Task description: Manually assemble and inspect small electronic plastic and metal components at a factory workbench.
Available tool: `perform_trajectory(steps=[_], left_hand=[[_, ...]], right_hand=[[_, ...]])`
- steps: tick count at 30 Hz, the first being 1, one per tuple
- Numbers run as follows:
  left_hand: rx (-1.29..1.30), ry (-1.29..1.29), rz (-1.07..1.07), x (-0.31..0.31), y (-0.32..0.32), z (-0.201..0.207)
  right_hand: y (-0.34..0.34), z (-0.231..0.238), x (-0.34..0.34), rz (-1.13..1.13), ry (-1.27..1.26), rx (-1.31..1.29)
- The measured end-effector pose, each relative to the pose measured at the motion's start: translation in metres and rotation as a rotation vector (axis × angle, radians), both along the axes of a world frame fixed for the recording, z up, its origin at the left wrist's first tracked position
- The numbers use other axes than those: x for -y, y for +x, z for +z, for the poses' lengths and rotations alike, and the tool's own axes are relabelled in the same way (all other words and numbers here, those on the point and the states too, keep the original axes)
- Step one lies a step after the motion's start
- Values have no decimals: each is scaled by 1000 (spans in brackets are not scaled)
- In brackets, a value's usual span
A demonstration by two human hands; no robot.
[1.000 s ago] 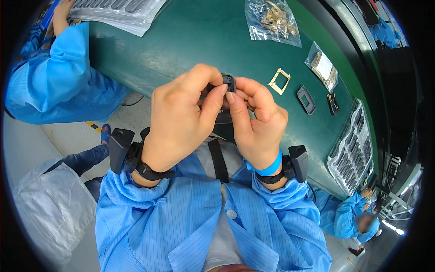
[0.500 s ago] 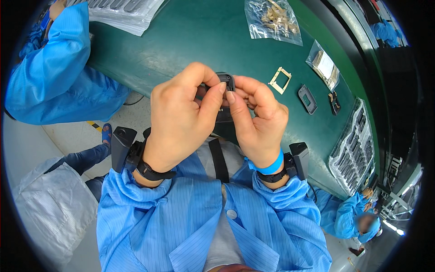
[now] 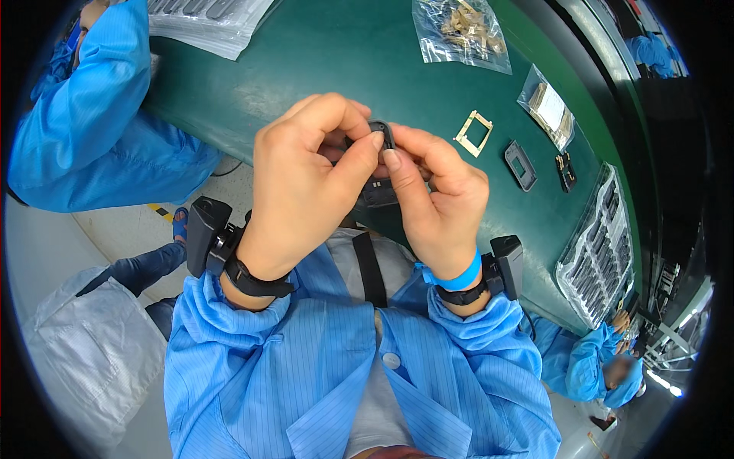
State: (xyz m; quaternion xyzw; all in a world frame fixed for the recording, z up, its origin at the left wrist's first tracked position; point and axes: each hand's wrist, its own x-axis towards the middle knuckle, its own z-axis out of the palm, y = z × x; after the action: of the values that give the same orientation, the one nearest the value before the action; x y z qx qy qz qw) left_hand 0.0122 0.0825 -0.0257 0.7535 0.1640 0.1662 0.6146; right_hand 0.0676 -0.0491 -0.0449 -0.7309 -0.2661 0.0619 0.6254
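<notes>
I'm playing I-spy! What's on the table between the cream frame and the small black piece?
A grey frame with an opening; the head view shows it.

Dark rounded casing (image 3: 386,133), between both hands (image 3: 310,172)

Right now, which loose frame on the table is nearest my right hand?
The cream frame, just up and right of your right hand. The other, the grey frame, lies farther off to the right.

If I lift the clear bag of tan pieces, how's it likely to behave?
The clear bag should be floppy: its thin film looks creased. The tan pieces lie jumbled, so they'd probably slide and shift the weight. Rolling seems unlikely, since it lies fairly flat on the green table.
</notes>
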Motion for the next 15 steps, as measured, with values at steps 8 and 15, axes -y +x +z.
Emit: perform_trajectory(steps=[8,15], left_hand=[[14,8,25,1,-1,3],[63,59,40,2,1,0]], right_hand=[[3,2,0,-10,27,-47],[7,7,0,8,41,12]])
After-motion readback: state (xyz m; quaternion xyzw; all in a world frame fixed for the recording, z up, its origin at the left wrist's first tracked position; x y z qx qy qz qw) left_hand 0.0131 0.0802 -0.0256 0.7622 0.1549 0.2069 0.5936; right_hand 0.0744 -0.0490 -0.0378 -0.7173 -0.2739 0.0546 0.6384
